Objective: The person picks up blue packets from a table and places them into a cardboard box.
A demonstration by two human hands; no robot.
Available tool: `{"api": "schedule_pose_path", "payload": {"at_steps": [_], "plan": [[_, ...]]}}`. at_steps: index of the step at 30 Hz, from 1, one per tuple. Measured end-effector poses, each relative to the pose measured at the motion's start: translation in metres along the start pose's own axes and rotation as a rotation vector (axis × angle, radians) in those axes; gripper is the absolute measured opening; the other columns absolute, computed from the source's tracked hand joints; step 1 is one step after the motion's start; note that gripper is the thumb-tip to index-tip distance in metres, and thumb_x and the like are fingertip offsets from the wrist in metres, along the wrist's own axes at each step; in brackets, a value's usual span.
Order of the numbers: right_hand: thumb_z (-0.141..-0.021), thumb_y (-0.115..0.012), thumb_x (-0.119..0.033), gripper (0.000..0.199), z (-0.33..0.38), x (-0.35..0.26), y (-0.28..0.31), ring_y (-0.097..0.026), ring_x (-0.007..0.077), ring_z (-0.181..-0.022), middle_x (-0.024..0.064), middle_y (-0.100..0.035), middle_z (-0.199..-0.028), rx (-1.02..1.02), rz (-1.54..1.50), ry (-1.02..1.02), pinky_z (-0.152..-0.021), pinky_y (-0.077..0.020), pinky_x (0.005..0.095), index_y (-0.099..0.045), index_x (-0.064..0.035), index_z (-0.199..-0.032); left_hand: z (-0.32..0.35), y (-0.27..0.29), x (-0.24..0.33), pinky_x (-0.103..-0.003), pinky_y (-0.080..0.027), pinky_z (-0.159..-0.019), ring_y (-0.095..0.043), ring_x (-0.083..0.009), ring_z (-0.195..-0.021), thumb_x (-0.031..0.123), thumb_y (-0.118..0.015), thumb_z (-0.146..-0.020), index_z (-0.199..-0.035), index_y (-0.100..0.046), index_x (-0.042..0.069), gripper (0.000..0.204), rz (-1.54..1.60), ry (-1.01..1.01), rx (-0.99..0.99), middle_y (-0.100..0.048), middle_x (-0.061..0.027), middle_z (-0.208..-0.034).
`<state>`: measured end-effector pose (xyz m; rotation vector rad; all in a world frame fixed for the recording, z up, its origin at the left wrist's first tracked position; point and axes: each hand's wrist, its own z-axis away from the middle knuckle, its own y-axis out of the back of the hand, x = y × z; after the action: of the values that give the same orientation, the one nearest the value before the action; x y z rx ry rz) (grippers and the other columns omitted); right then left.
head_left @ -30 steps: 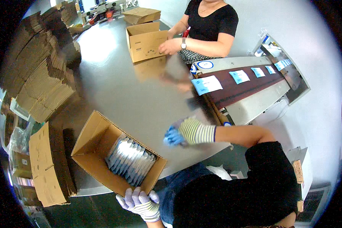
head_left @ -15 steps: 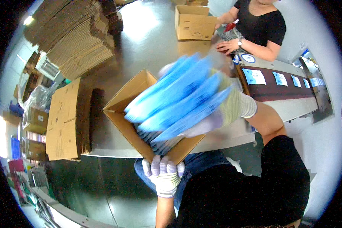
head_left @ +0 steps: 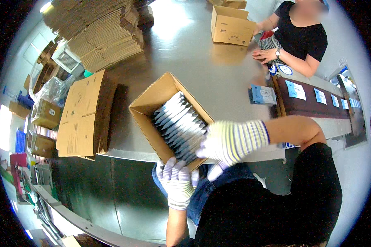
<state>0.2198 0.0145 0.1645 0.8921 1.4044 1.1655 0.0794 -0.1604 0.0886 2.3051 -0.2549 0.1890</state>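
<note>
Your left hand [head_left: 177,184] curls fingers round the near edge of the box [head_left: 150,99]; at its right, your right hand [head_left: 231,143] spreads thumb from fingers.

A tall stack of flattened cardboard [head_left: 105,41] stands at the far left of the table [head_left: 185,57], a smaller pile of flat boxes [head_left: 80,117] nearer. Across it, a person in a black top [head_left: 303,39] is beside an open carton [head_left: 231,32] and a dark conveyor belt [head_left: 303,110]. Far left shows crumpled clear plastic [head_left: 55,90] and what may be a blue crate [head_left: 20,142].
</note>
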Motion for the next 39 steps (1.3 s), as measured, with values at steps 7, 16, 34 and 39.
{"api": "schedule_pose_path", "payload": {"at_steps": [7,16,34,39], "plan": [[-0.081,-0.053,-0.017,0.013,0.019,-0.041,-0.046,-0.057,0.0235,-0.052,0.0076,-0.054,-0.060,0.393,0.213,-0.163,-0.043,-0.0441,0.0405,-0.058,-0.0056,-0.083,-0.011,-0.010,-0.013,-0.053,-0.032,-0.103,-0.042,-0.0394,-0.124,0.034,-0.055,-0.087,-0.117,-0.047,0.007,0.041,0.163,-0.039,-0.071,-0.052,-0.0163,-0.126],[-0.085,-0.052,-0.024,0.061,-0.099,0.256,0.013,-0.037,0.0383,-0.129,0.0247,-0.039,-0.138,0.565,0.593,-1.144,-0.108,-0.0242,0.0548,-0.035,0.0056,-0.136,-0.008,0.004,-0.020,-0.053,-0.032,-0.103,-0.039,-0.0455,-0.125,0.015,-0.064,-0.078,-0.127,-0.043,0.006,0.055,-0.122,0.135,-0.081,-0.050,-0.0185,-0.126],[-0.090,-0.050,-0.037,0.050,-0.012,0.048,-0.172,-0.035,0.0318,-0.132,0.0164,-0.042,-0.137,0.395,0.021,-0.614,-0.112,-0.0224,0.0465,-0.048,-0.0065,-0.129,-0.011,0.093,-0.221,-0.047,-0.030,-0.108,-0.039,-0.0373,-0.127,0.015,-0.069,-0.075,-0.128,-0.047,0.007,0.058,-0.827,0.470,-0.133,-0.051,-0.0140,-0.129],[-0.090,-0.050,-0.038,0.051,0.000,0.050,-0.169,-0.035,0.0323,-0.132,0.0167,-0.043,-0.138,0.402,-0.010,-0.716,-0.112,-0.0240,0.0466,-0.049,-0.0054,-0.129,-0.040,0.089,-0.146,-0.046,-0.037,-0.102,-0.050,-0.0337,-0.117,0.015,-0.065,-0.077,-0.121,-0.054,0.007,0.046,-0.682,0.111,-0.065,-0.058,-0.0121,-0.117]]}}
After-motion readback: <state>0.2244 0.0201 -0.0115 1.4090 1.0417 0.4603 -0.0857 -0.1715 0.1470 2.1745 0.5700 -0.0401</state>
